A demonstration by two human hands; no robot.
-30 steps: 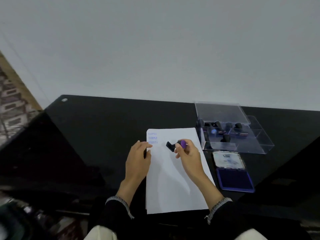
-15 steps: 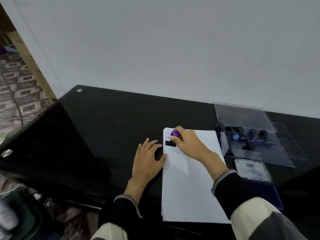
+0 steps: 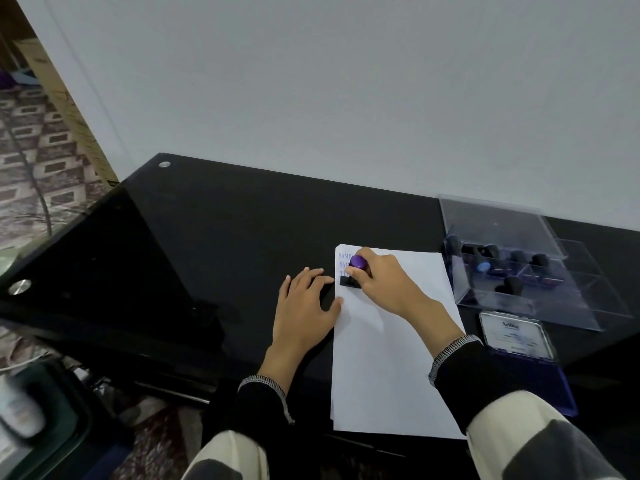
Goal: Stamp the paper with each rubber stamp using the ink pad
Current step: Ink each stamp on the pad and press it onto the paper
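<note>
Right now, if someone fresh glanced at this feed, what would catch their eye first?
Probably the right hand gripping the purple-topped stamp, pressed down at the top left corner of the white paper, below faint blue prints. The left hand lies flat at the sheet's left edge. To the right sit a clear box of stamps and the open ink pad.

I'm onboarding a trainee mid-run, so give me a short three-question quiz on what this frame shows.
1. True or false: the right hand presses the purple-topped stamp onto the paper.
2. Where does the left hand rest? A) on the ink pad B) flat at the paper's left edge C) inside the clear box
3. Fill in: the open ink pad lies nearer the person than the clear ____ of spare stamps.

Key: 1 true; 2 B; 3 box
</note>
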